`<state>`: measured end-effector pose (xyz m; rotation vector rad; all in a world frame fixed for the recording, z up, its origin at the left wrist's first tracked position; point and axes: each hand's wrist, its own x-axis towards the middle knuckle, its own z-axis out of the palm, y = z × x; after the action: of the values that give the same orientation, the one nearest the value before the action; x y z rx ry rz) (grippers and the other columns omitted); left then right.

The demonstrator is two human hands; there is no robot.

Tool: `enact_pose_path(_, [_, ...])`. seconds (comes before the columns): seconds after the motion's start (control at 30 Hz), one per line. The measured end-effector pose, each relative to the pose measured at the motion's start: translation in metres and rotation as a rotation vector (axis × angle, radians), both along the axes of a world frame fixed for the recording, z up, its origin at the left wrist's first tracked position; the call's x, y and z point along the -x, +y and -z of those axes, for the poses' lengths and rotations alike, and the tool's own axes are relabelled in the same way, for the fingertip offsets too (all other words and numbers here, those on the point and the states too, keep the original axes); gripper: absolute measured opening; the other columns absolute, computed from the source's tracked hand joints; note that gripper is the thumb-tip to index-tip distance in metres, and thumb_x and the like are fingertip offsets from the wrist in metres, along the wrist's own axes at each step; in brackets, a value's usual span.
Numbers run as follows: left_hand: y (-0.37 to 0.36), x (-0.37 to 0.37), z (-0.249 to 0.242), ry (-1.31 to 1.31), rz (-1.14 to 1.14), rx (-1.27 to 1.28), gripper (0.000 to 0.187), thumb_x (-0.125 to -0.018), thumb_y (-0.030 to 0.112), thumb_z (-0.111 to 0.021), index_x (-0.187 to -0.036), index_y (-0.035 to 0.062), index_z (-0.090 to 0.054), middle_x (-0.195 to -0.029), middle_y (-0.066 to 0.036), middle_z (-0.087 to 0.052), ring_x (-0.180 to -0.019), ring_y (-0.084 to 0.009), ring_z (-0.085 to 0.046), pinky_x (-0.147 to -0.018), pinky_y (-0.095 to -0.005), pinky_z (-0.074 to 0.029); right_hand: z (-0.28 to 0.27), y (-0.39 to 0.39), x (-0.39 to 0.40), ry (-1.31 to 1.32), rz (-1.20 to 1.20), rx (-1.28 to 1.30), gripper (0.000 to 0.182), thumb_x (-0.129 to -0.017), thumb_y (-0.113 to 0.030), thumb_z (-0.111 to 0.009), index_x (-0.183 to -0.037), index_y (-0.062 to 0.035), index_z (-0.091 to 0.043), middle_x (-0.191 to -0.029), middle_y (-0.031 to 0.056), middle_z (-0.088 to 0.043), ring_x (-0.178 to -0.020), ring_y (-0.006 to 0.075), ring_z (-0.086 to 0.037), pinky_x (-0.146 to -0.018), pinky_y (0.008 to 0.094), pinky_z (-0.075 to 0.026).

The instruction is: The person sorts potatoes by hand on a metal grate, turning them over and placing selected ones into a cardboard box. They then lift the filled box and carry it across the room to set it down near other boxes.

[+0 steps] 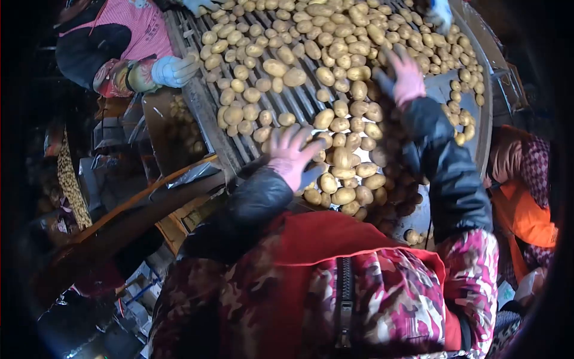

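My left hand (pixel 290 152) lies spread at the near edge of a slatted sorting table, fingertips among potatoes (pixel 324 118). It looks gloved, with a grey thumb side. Further right and forward, my right hand (pixel 408 76) is stretched out palm down over the potato pile, fingers apart and slightly blurred. Neither hand has a potato in its grasp. Potatoes of mixed sizes cover the dark slats (pixel 272 99), thickest at the far side. Between my hands a band of potatoes (pixel 344 158) runs down toward my body over a brighter surface.
At the left, a co-worker's pale-gloved hand (pixel 173 71) rests by the table's side rail (pixel 203 113). Other gloved hands (pixel 441 15) work at the far edge. A person in an orange apron (pixel 526 212) is at the right. A wooden beam (pixel 140 190) lies left of me.
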<state>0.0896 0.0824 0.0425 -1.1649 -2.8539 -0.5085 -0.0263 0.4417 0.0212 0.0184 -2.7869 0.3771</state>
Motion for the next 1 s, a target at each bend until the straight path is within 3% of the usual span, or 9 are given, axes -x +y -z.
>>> enact_pose_path(0.13, [-0.052,0.037,-0.003,0.177,-0.421,-0.152,0.057,-0.08,0.034,-0.08,-0.132,0.0172,-0.064,-0.137,-0.016,-0.054,-0.13,-0.0376,-0.048,-0.11,-0.0592,-0.033,-0.011,-0.002,0.063,-0.178,0.282,-0.108,0.074,-0.095,-0.066,-0.059,-0.156,-0.0276,-0.045,-0.158,0.0231,-0.042,-0.141,0.0461,-0.045,-0.119,0.0563,-0.034])
enact_pose_path(0.17, [-0.073,0.058,0.014,0.288,-0.514,-0.096,0.059,-0.082,0.039,-0.079,-0.136,0.0177,-0.063,-0.139,-0.017,-0.054,-0.132,-0.0391,-0.047,-0.111,-0.0592,-0.033,0.017,0.005,0.081,-0.232,0.163,0.153,0.072,-0.094,-0.07,-0.056,-0.155,-0.0316,-0.046,-0.16,0.0255,-0.038,-0.142,0.0463,-0.044,-0.119,0.0571,-0.034])
enact_pose_path(0.27, [-0.084,0.087,0.032,0.079,-0.981,-0.02,0.061,-0.084,0.044,-0.077,-0.136,0.0156,-0.063,-0.142,-0.019,-0.053,-0.131,-0.0406,-0.047,-0.111,-0.0586,-0.035,-0.021,-0.087,0.049,-0.299,0.238,0.143,0.077,-0.089,-0.068,-0.062,-0.152,-0.0264,-0.048,-0.151,0.027,-0.046,-0.14,0.0477,-0.043,-0.117,0.0607,-0.034])
enact_pose_path(0.47, [-0.055,0.079,0.024,0.118,-0.704,-0.049,0.049,-0.083,0.046,-0.077,-0.115,0.0089,-0.073,-0.139,-0.02,-0.055,-0.13,-0.0403,-0.049,-0.107,-0.0501,-0.043,-0.041,-0.119,-0.037,-0.34,-0.262,-0.008,0.063,-0.091,-0.057,-0.063,-0.146,-0.029,-0.052,-0.154,0.0227,-0.046,-0.14,0.041,-0.046,-0.117,0.0598,-0.033])
enact_pose_path(0.5, [-0.046,0.069,0.005,0.123,-0.59,0.046,0.039,-0.084,0.044,-0.076,-0.099,0.0088,-0.077,-0.126,-0.017,-0.065,-0.121,-0.037,-0.057,-0.1,-0.0458,-0.048,-0.048,-0.125,-0.052,-0.354,-0.34,-0.025,0.063,-0.09,-0.056,-0.064,-0.146,-0.0289,-0.053,-0.153,0.0234,-0.047,-0.139,0.0414,-0.046,-0.116,0.0611,-0.033])
enact_pose_path(0.63, [-0.037,0.077,0.018,-0.049,-0.446,-0.119,0.028,-0.088,0.038,-0.072,-0.095,0.012,-0.079,-0.094,-0.011,-0.073,-0.099,-0.0337,-0.067,-0.092,-0.0442,-0.052,-0.039,-0.131,-0.104,-0.281,-0.365,0.092,0.06,-0.088,-0.049,-0.072,-0.141,-0.0239,-0.058,-0.146,0.0321,-0.048,-0.131,0.0467,-0.051,-0.113,0.0596,-0.037])
enact_pose_path(0.73, [-0.017,0.118,0.014,0.167,-0.425,-0.208,0.027,-0.092,0.032,-0.067,-0.11,0.0134,-0.074,-0.114,-0.012,-0.072,-0.103,-0.0348,-0.067,-0.094,-0.0457,-0.052,-0.025,-0.112,-0.132,-0.18,-0.554,-0.057,0.054,-0.087,-0.044,-0.071,-0.131,-0.0129,-0.064,-0.139,0.0192,-0.056,-0.132,0.0417,-0.049,-0.109,0.057,-0.04])
enact_pose_path(0.83, [0.01,0.155,0.006,-0.041,-0.435,0.415,0.04,-0.097,0.029,-0.056,-0.132,0.0107,-0.061,-0.124,-0.018,-0.068,-0.111,-0.0386,-0.066,-0.098,-0.0481,-0.052,-0.037,-0.116,-0.156,-0.134,-0.58,-0.009,0.045,-0.085,-0.032,-0.071,-0.124,-0.009,-0.066,-0.133,0.0139,-0.06,-0.132,0.0377,-0.049,-0.108,0.0572,-0.041])
enact_pose_path(1.0, [0.01,0.159,-0.012,-0.297,-0.492,0.239,0.04,-0.09,0.035,-0.068,-0.119,0.0075,-0.071,-0.125,-0.017,-0.069,-0.115,-0.0354,-0.067,-0.1,-0.0449,-0.053,-0.032,-0.122,-0.157,0.025,-0.509,0.055,0.038,-0.081,-0.021,-0.074,-0.116,-0.0073,-0.067,-0.124,0.0113,-0.063,-0.122,0.0362,-0.055,-0.1,0.0527,-0.046])
